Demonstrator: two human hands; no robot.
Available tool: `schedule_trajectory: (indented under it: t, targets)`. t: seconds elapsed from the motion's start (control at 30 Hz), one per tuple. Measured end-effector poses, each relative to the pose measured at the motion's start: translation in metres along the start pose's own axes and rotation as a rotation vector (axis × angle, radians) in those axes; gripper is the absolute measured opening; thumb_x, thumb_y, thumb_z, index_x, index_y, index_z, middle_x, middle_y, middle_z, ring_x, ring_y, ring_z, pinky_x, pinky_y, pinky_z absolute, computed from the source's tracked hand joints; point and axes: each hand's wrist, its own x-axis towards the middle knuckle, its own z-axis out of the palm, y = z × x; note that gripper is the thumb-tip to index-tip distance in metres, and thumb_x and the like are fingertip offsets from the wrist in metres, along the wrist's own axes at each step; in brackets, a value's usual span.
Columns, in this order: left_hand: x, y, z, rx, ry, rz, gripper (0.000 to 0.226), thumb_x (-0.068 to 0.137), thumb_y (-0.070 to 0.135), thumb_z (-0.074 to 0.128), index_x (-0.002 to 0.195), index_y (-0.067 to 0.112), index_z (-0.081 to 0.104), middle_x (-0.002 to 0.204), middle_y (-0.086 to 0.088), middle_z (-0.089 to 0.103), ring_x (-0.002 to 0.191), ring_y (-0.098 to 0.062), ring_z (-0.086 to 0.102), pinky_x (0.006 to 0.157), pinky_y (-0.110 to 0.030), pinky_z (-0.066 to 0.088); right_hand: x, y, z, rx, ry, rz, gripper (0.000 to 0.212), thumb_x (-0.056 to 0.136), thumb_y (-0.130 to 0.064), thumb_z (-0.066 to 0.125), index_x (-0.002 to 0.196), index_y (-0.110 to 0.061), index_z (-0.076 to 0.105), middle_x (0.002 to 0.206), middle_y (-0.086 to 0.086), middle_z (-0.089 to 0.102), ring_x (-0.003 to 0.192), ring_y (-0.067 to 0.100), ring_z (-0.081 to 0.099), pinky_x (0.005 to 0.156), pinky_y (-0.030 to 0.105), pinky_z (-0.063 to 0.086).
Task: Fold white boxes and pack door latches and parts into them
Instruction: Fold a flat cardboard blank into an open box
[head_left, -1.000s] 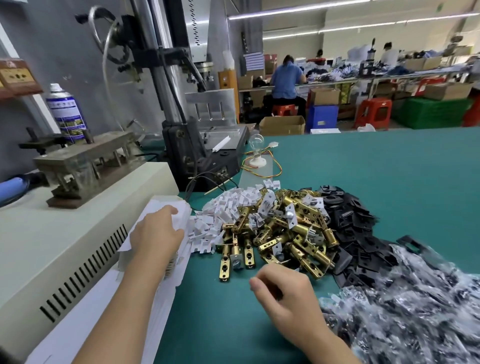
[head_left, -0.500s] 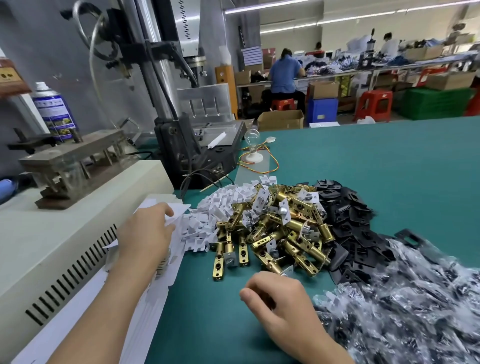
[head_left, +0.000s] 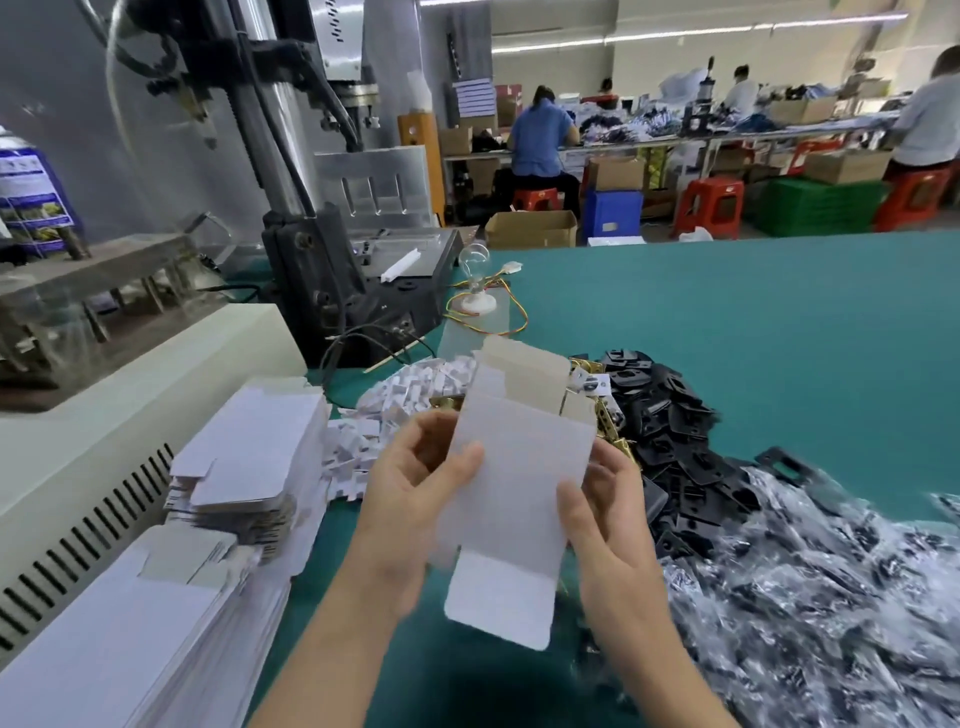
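A flat white box blank (head_left: 511, 488) is held up over the green table (head_left: 727, 332), its flaps hanging at top and bottom. My left hand (head_left: 410, 499) grips its left edge, thumb on the front. My right hand (head_left: 597, 514) grips its right edge the same way. Behind the blank lie brass door latches (head_left: 608, 431), mostly hidden by it. To the left is a stack of flat white box blanks (head_left: 244, 457). Small white card pieces (head_left: 410, 389) lie in a heap beyond my left hand.
Black plastic plates (head_left: 670, 431) are piled at the right, with clear bags of parts (head_left: 810, 587) in front of them. A beige machine housing (head_left: 119, 415) and a press (head_left: 332, 249) stand at the left. A glass bulb with wires (head_left: 475, 291) sits behind the piles.
My left hand lifted one blank off the stack and brought it to the middle. My right hand rose from the table and took hold of the blank's right edge.
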Motion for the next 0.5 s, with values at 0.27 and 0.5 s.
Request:
schedule_trajectory:
  t: [0.27,0.5]
  targets:
    - [0.003,-0.048,-0.023,-0.135,-0.014,-0.057,0.030,0.089,0.046,0.073,0.116,0.033,0.075,0.121,-0.003,0.075,0.107,-0.019,0.073,0.078,-0.032,0.062,0.009,0.003,-0.012,0.001,-0.025,0.207,0.021,0.104,-0.026,0.058,0.123,-0.035,0.056,0.101,0.006,0.080,0.089,0.026,0.078,0.065,0.039,0.064]
    - [0.000,-0.065,-0.028,0.888,0.027,0.591,0.033,0.102,0.045,0.055,0.132,0.036,0.069,0.131,0.013,0.049,0.116,-0.012,0.056,0.095,-0.015,0.045,0.005,0.006,-0.007,-0.167,-0.090,0.156,0.020,0.094,-0.035,0.065,0.112,-0.045,0.063,0.100,0.000,0.078,0.084,0.022,0.076,0.068,0.046,0.065]
